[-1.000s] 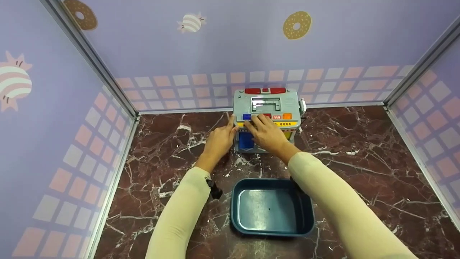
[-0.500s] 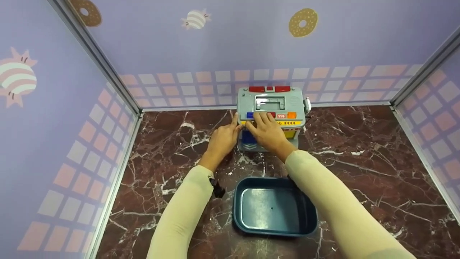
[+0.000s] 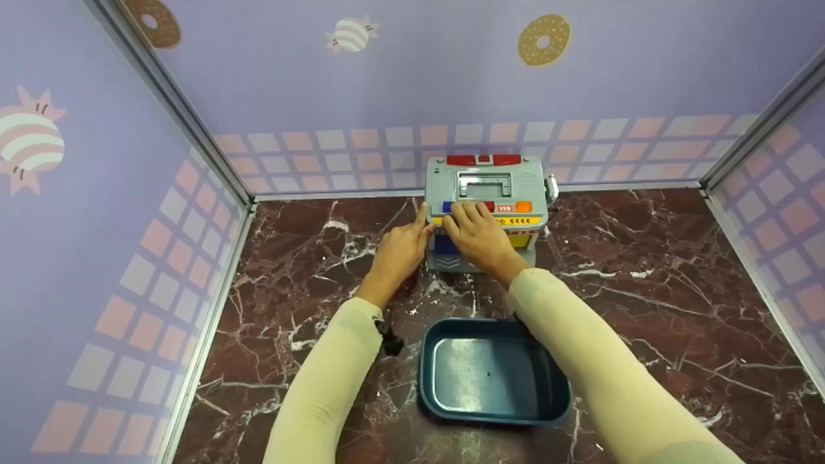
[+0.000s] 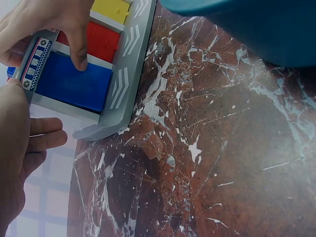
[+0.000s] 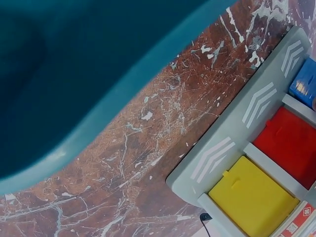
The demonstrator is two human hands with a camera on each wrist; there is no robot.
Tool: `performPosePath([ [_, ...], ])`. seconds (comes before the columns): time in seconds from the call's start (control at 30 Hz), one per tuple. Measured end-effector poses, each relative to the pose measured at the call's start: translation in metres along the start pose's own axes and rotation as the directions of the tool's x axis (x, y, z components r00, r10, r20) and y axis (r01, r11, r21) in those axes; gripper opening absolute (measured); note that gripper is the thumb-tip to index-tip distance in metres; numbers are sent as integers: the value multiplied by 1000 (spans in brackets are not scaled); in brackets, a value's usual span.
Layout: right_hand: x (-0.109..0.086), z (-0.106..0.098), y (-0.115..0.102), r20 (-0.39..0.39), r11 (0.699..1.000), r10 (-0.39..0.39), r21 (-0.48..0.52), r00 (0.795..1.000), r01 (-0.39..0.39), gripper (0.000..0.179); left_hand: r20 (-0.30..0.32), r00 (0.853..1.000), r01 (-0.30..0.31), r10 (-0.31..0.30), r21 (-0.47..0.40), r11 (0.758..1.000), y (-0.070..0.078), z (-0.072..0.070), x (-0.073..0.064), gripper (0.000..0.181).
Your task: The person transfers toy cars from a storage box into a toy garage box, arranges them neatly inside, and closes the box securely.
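Note:
A toy garage [image 3: 535, 183] with a grey roof stands against the back wall. Its front has blue [image 4: 76, 81], red [image 5: 289, 145] and yellow [image 5: 252, 197] doors under a sign strip [image 4: 36, 64]. My right hand [image 3: 483, 241] grips the roof's front edge, fingers over blue and red roof buttons. Its thumb hangs in front of the blue door, as the left wrist view shows. My left hand [image 3: 399, 251] touches the front left corner, index finger straight along the side and thumb at the sign's end. Two other fingers stick out loosely beside the toy.
A dark teal plastic basin [image 3: 430, 412] sits nearer me on the marbled brown surface [image 3: 309, 399], partly under my right forearm. A white handle-like part [image 3: 552, 189] juts from the toy's right side. Purple printed walls [image 3: 412, 71] enclose the back and both sides.
The head view has shifted slightly, moving the whole scene a little to the right. Both hands keep their places on the toy garage, with only tiny shifts of the right hand's fingers.

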State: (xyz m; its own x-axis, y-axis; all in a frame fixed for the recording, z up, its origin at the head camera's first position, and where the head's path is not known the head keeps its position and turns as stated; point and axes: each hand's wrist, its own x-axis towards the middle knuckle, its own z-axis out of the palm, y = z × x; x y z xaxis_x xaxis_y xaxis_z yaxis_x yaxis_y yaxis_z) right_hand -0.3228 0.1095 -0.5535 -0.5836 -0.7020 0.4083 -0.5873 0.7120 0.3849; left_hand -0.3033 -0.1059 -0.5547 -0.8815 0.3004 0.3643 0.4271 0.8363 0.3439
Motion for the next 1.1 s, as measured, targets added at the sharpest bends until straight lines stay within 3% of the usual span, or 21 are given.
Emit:
performPosePath([
  [0.27, 1, 3, 0, -15, 1000, 3, -6, 1000, -3, 38, 4, 1000, -5, 5, 6, 1000, 0, 0, 0, 58],
  [0.77, 3, 11, -2, -118, 999, 29, -14, 993, -31, 14, 8, 1000, -2, 2, -26, 1000, 1, 0, 2, 59],
  [1.1, 3, 14, -6, -127, 998, 36, -37, 991, -41, 14, -22, 999, -27, 26, -13, 1000, 0, 2, -3, 59],
])
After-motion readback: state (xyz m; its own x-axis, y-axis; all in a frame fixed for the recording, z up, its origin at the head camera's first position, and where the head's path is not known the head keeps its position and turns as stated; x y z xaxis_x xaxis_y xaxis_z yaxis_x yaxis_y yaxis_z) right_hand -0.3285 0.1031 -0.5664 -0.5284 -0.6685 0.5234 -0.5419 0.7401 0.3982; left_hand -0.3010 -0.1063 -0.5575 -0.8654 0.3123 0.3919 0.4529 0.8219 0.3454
